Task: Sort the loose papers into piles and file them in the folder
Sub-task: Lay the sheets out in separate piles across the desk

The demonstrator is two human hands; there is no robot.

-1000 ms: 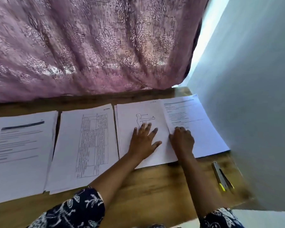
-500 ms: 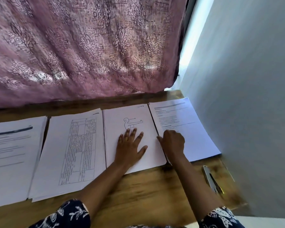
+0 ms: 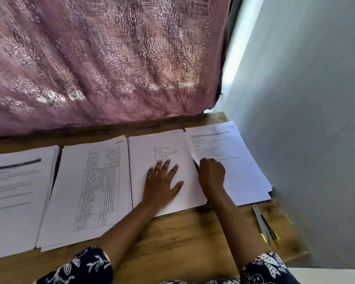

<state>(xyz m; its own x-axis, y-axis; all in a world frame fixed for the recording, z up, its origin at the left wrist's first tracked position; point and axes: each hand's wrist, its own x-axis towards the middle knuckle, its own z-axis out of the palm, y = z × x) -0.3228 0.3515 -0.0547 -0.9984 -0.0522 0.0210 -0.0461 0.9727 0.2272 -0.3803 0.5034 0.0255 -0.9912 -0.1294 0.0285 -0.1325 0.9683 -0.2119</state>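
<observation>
The table (image 3: 182, 238) is brown wood with visible grain and a faint sheen. On it, the paper piles (image 3: 94, 187) are matt white sheets. Behind it hangs a mauve woven cloth curtain (image 3: 103, 62) with a slightly shiny pattern. At its right edge lies a tool (image 3: 261, 222) of dull grey metal.

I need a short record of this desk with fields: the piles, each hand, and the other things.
Piles: four in a row on the table: header pile, grid pile, drawing pile, text pile
Left hand: flat on the drawing pile
Right hand: curled at the text pile's lifted left edge; grip hidden
Other: metal tool beside the right forearm; pink curtain behind
</observation>
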